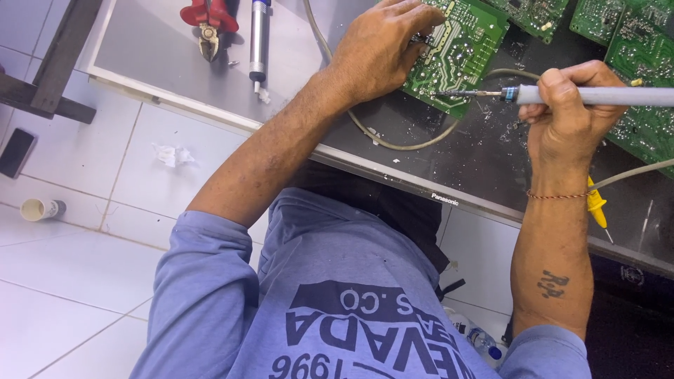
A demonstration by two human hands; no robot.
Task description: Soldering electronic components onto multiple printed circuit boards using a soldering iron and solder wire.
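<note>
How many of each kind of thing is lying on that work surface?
Green circuit boards: 4, first one
Soldering iron: 1
Red pliers: 1
Desoldering pump: 1
Yellow probe: 1
Total: 8

Head-worn view, straight down, close

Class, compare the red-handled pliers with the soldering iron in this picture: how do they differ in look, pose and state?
The red-handled pliers lie untouched on the grey surface; the soldering iron is gripped in the right hand. The pliers are short with red grips; the iron is a long grey rod lying level. The iron's tip meets the green circuit board, steadied by the left hand. Both are hand tools.
</note>
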